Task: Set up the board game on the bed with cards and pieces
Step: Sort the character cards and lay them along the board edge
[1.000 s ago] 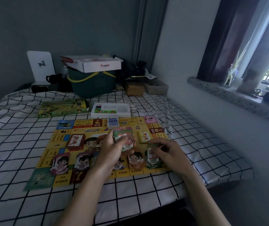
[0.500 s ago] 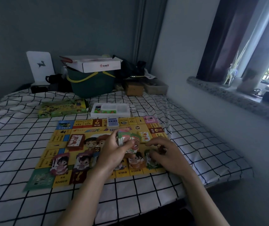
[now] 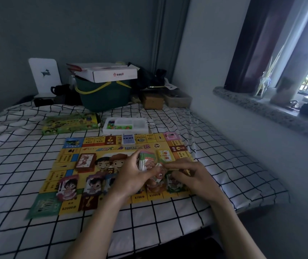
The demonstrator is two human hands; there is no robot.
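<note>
Gripping a stack of cards (image 3: 146, 161) upright between thumb and curled fingers, the left hand (image 3: 132, 176) hovered over the right half of the game board (image 3: 71, 159), which lay flat on the checked bed sheet (image 3: 9, 165). The right hand (image 3: 194, 176), at three o'clock from the left and just beside it, pinched the top card of that stack with curled fingertips. A brown card deck (image 3: 85, 161) sat at nine o'clock from the hands, a white tray of pieces (image 3: 126, 125) lay just off the board's edge at twelve o'clock, and a green game box (image 3: 71, 123) rested at eleven o'clock.
</note>
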